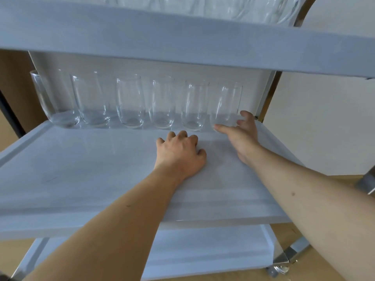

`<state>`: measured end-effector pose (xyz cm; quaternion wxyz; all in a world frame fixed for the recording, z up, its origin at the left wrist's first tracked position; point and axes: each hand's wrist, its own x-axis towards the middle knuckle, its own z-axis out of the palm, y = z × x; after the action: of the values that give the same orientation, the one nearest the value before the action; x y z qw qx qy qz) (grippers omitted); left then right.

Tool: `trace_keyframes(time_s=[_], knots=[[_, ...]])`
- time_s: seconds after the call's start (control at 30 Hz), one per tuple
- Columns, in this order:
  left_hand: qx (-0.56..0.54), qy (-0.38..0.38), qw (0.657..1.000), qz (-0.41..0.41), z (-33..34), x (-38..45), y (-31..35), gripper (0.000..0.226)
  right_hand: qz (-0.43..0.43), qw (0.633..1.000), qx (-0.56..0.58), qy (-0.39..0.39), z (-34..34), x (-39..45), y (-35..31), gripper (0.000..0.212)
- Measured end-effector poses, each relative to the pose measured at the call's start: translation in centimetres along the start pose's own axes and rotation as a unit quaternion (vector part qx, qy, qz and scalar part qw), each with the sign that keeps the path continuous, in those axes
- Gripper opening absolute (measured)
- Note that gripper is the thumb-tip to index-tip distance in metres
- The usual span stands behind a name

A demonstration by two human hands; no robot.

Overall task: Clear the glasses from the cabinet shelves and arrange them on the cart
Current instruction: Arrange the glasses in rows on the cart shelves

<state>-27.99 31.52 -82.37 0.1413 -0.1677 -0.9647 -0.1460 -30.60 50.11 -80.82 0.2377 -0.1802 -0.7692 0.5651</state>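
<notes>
Both hands reach over the middle shelf (81, 169) of the cart (269, 94). Left hand (180, 153) rests knuckles-up on the shelf with its fingers curled under, holding nothing that shows. Right hand (241, 134) is spread round the base of the rightmost glass (227, 106), thumb at its near left side and fingers at its right side; whether they press the glass or only lie beside it I cannot tell.

Six clear tall glasses (129, 102) stand upright in a row along the back edge of that shelf, close side by side, all empty. The one by the right hand is last in the row, near the cart's chrome post. On the top shelf (182, 41) more glassware (263, 9) shows, blurred. A lower shelf (203, 254) lies beneath.
</notes>
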Motion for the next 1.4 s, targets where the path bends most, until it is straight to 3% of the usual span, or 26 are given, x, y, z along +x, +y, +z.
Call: trace_keyframes(time_s=[0.27, 0.57, 0.83, 1.1, 1.4], knots=[[-0.009, -0.095, 0.995, -0.008, -2.1, 0.3, -0.6, 0.039, -0.055, 0.988, -0.138, -0.049, -1.0, -5.4, -0.4, 0.087], [-0.117, -0.129, 0.982, -0.07, -6.8, -5.5, -0.5, 0.048, -0.023, 0.96, -0.247, -0.132, -3.2, -12.3, -3.2, 0.071], [-0.109, -0.192, 0.968, -0.119, -17.5, -12.5, 1.8, 0.049, 0.015, 0.942, -0.26, -0.213, -8.1, -18.6, -12.3, 0.061], [-0.118, -0.247, 0.949, -0.157, -31.0, -16.0, 6.0, 0.047, 0.064, 0.879, -0.322, -0.347, -14.7, -24.7, -23.4, 0.07], [-0.075, -0.259, 0.956, -0.111, -46.4, -14.6, 13.0, 0.048, 0.039, 0.87, -0.329, -0.366, -22.0, -26.1, -37.1, 0.071]])
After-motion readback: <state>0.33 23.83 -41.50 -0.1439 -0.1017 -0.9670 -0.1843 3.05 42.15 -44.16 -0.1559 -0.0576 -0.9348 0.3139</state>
